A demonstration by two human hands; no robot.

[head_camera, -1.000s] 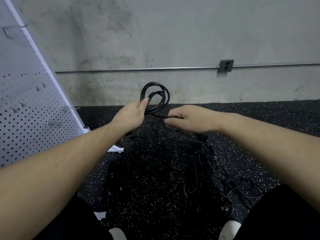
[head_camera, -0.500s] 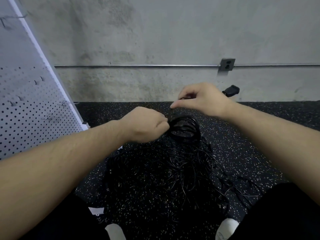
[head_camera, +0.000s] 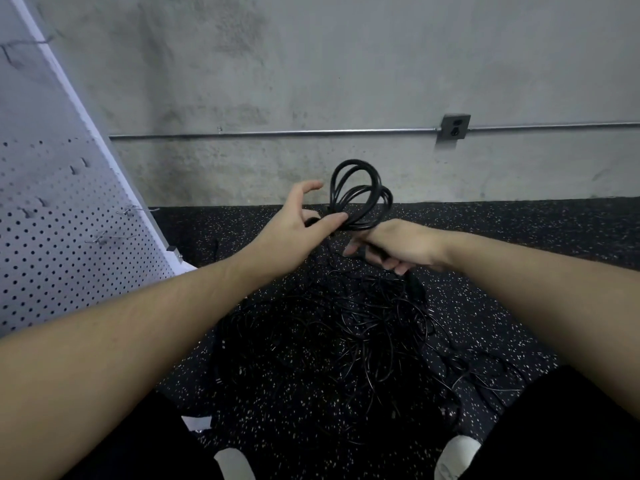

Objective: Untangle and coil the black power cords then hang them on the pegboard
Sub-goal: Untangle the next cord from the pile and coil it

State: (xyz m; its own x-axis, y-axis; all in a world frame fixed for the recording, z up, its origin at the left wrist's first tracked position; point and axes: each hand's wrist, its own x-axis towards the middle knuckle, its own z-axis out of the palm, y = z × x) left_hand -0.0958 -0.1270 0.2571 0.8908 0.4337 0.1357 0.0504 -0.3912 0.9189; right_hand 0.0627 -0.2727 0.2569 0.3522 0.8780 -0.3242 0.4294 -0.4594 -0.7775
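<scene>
Left hand: the left hand [head_camera: 294,226] is up at about 12 o'clock of the pile, thumb pressed along the base of the coil [head_camera: 358,195], forefinger lifted and curved free above it; the other fingers are hidden behind the palm, so whether they wrap the loops I cannot tell.
Right hand: the right hand [head_camera: 398,245] sits at 3 o'clock of the left one, touching the coil's lower edge, fingers curled round a cord that drops away below (its plug [head_camera: 415,285] hangs just under the hand, at 5 o'clock).
Coil: several black loops standing upright between the two hands, rising to 12 o'clock against the wall [head_camera: 346,81].
Pile: a loose tangle of black cords [head_camera: 346,341] lies on the speckled floor [head_camera: 536,237] at 6 o'clock of the hands, between the person's legs.
Pegboard: the white pegboard [head_camera: 52,237] leans at 9 o'clock, hooks [head_camera: 133,211] on it bare, well apart from the coil.
Outlet: a grey outlet [head_camera: 454,127] on a conduit at 1 o'clock.
</scene>
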